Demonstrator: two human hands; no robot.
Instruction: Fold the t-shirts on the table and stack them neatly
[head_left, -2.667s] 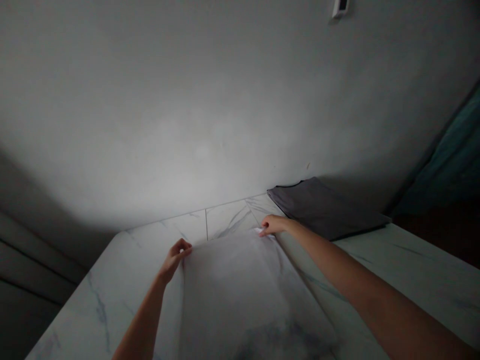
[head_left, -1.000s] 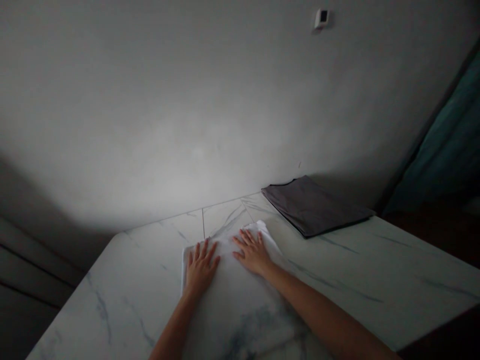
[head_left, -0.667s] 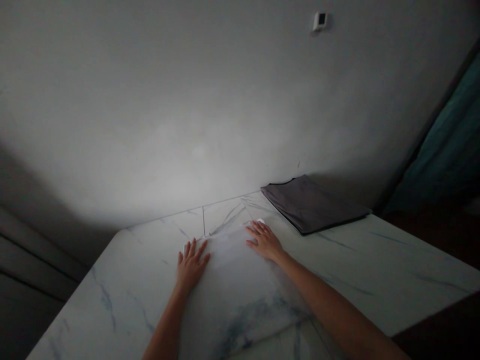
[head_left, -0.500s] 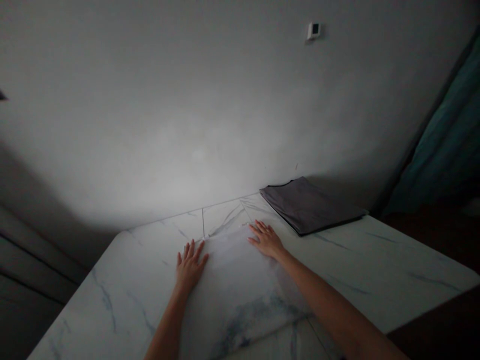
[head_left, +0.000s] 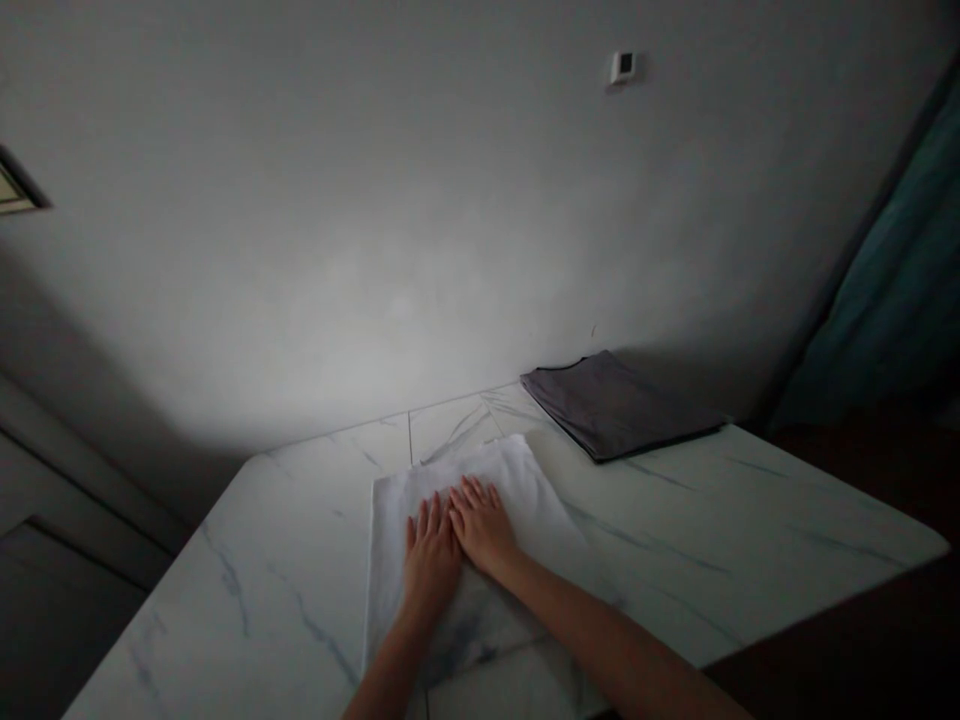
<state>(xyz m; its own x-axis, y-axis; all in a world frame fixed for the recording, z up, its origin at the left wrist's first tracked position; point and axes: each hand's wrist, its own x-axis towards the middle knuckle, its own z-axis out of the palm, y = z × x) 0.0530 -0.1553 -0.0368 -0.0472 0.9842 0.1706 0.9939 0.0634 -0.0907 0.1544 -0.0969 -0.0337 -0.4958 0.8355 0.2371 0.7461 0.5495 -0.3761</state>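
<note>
A white cloth (head_left: 525, 490) with a blue-grey smudged pattern toward its near edge lies flat on the table in front of me. My left hand (head_left: 433, 550) rests palm down on it, fingers stretched forward. Right beside it, my right hand (head_left: 481, 525) also lies flat on the cloth, its thumb side touching or nearly touching the left hand. Neither hand grips anything. The forearms cover part of the cloth's near portion.
The marble-patterned table (head_left: 285, 560) stands against a grey wall (head_left: 375, 200). A folded dark grey cloth (head_left: 622, 405) with black edging lies at the back right. A small white wall device (head_left: 623, 67) hangs above. At far right is a teal curtain (head_left: 877, 280).
Both hands have come inward from the cloth's far corners to its middle and now lie side by side. The cloth's far edge is uncovered. The view has shifted slightly.
</note>
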